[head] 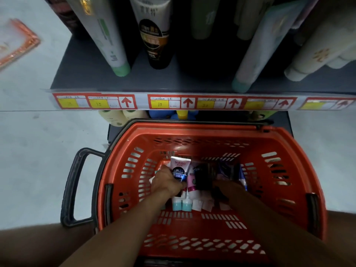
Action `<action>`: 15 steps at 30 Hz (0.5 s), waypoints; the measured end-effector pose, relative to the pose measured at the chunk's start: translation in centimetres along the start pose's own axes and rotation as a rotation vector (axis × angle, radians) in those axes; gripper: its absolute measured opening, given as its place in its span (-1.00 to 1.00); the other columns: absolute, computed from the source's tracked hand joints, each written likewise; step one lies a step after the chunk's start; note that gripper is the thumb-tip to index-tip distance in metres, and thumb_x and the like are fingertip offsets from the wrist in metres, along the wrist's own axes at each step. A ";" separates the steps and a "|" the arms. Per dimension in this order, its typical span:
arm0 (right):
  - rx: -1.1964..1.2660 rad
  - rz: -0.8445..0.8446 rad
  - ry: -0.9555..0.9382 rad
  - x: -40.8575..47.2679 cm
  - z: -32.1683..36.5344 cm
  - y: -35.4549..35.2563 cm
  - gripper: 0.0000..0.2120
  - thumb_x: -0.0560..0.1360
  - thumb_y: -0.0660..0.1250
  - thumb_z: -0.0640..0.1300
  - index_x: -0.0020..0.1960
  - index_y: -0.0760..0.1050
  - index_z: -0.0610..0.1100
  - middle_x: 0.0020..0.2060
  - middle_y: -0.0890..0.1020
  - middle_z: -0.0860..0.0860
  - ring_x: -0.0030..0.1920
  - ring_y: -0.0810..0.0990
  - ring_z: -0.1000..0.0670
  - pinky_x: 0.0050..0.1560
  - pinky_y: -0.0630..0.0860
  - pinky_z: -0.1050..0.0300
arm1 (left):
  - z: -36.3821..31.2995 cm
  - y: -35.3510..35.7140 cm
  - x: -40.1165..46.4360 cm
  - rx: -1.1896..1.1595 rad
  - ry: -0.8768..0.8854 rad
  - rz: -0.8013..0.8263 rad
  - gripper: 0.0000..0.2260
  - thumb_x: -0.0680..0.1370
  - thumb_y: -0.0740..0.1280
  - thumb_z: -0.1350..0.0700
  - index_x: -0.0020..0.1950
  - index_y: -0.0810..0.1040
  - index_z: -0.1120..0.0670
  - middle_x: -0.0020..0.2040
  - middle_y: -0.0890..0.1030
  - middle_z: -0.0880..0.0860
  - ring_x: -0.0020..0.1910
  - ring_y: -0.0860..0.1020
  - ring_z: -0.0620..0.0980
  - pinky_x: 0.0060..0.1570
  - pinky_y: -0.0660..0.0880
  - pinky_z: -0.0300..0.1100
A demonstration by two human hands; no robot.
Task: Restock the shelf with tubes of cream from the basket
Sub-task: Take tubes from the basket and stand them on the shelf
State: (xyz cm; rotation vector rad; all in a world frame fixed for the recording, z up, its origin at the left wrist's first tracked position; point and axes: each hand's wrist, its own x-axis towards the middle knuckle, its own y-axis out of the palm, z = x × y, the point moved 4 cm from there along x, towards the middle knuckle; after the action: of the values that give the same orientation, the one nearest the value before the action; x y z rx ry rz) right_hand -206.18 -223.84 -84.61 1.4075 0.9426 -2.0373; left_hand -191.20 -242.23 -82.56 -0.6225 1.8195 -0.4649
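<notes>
Your left hand grips a pink tube inside the red basket, which sits on the floor below the shelf; your right hand closes on a dark tube among more tubes, caps toward you

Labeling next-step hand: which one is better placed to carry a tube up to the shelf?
Left hand: its fingers already grip the pink Softto tube. Right hand seems still among the pile.
</notes>
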 end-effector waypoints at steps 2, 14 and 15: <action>-0.078 -0.003 -0.048 -0.7 -0.2 -0.4 -0.52 0.38 0.54 -0.20 0.26 0.54 -0.30 0.10 0.65 -0.22 -0.01 0.68 -0.18 -0.15 0.66 -0.01 | -0.3 -0.7 -1.0 -0.012 0.049 -0.042 -0.21 0.13 0.66 -0.23 0.23 0.48 0.05 0.06 0.67 0.01 0.02 0.66 0.05 0.02 0.64 -0.04; -0.284 -0.323 -0.597 -8.2 1.1 -2.4 -0.27 0.03 0.55 0.29 0.05 0.60 -0.12 -0.14 0.70 -0.04 -0.13 0.68 -0.07 -0.22 0.46 0.17 | -1.7 -5.2 -9.2 -0.177 0.309 -0.305 -0.36 0.21 0.70 -0.10 0.09 0.39 -0.02 -0.08 0.58 -0.10 -0.08 0.60 -0.03 -0.12 0.49 -0.17; -0.268 -0.341 -0.627 -8.8 1.1 -2.6 -0.31 0.07 0.60 0.26 0.04 0.57 -0.13 -0.15 0.69 -0.03 -0.14 0.67 -0.07 -0.22 0.45 0.17 | -1.8 -5.7 -10.0 -0.187 0.327 -0.322 -0.36 0.22 0.71 -0.10 0.10 0.40 -0.01 -0.06 0.58 -0.10 -0.09 0.58 -0.05 -0.14 0.44 -0.21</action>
State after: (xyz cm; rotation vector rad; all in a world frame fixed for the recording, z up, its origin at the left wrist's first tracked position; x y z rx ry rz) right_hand -205.60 -222.93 -75.47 0.4326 1.1532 -2.2721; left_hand -189.28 -240.55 -71.21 -1.0255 2.0958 -0.6442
